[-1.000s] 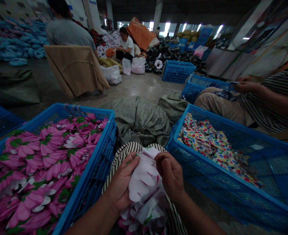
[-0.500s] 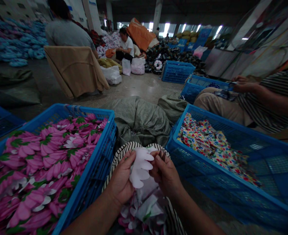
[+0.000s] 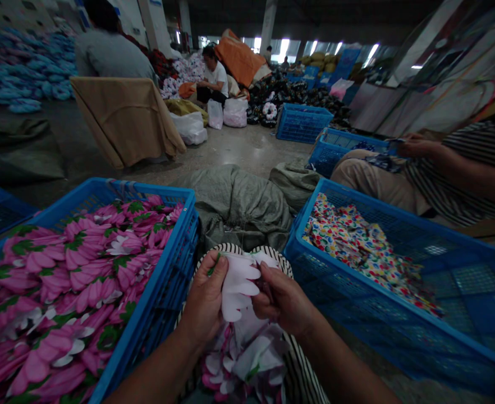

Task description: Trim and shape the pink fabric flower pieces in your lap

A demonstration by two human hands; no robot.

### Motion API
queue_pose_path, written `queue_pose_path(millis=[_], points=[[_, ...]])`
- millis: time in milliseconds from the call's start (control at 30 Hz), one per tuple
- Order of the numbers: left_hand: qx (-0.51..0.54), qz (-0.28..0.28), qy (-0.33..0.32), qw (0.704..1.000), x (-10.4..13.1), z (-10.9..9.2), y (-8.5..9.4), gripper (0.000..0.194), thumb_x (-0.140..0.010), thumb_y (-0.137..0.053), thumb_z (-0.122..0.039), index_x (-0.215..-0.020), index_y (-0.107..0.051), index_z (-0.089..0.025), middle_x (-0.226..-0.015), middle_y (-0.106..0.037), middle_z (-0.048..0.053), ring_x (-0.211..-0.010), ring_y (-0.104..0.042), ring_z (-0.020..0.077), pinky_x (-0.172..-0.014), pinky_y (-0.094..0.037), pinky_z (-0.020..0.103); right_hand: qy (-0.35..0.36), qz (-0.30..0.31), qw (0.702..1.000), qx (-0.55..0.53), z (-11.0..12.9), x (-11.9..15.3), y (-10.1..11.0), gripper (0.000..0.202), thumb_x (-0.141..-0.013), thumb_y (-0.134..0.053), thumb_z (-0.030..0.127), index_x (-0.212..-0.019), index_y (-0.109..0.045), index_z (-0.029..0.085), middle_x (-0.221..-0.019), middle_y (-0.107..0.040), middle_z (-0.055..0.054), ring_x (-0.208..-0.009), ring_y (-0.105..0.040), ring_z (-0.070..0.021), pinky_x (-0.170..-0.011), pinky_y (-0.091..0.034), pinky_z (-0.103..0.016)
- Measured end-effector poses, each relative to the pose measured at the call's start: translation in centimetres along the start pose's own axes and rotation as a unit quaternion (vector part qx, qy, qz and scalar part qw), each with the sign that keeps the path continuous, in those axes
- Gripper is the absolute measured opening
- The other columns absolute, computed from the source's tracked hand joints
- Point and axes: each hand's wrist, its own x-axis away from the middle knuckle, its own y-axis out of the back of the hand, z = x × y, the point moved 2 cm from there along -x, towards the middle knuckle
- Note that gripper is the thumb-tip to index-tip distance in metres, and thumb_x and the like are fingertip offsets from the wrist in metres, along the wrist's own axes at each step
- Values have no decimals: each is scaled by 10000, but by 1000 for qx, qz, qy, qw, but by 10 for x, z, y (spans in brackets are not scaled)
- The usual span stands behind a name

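Between my hands is a petal-shaped fabric piece (image 3: 237, 286), its white side toward me and its lobed edge pointing right. My left hand (image 3: 203, 297) is closed on its left edge, with a bit of green showing by the thumb. My right hand (image 3: 283, 300) is closed at the right of the piece, by the lobes. A small dark pointed tool (image 3: 265, 288), perhaps thread snips, is partly hidden in its fingers. More white and pink petal pieces (image 3: 251, 359) lie heaped on my lap, over striped cloth (image 3: 302, 370), below both hands.
At left, a blue crate (image 3: 146, 269) holds pink-and-green petal pieces (image 3: 83, 252). Another blue crate (image 3: 357, 292) at right holds colourful printed pieces (image 3: 357, 235). A grey-green sack (image 3: 239, 196) lies ahead. A person in striped clothing (image 3: 462, 163) sits at right; other people sit farther back.
The dark tool's tip no longer rises above my right fingers; that hand has turned and curled lower beside the lobes. My left thumb has shifted, and green now shows beside it.
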Motion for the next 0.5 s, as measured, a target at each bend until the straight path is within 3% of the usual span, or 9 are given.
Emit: queue_pose_path(millis=[500], points=[[-63,-2,-40,997,-1,6,9,178,-727,-630,-343,-768,-528,-204,-591,-593,-71,-493,-542,74,-476,-404,143,3,4,1000,-20,1,0,-7,345,-788,-533,482,-714,-502,146,-432,-293,104,-331,-148,-22,-322,-104,-154]])
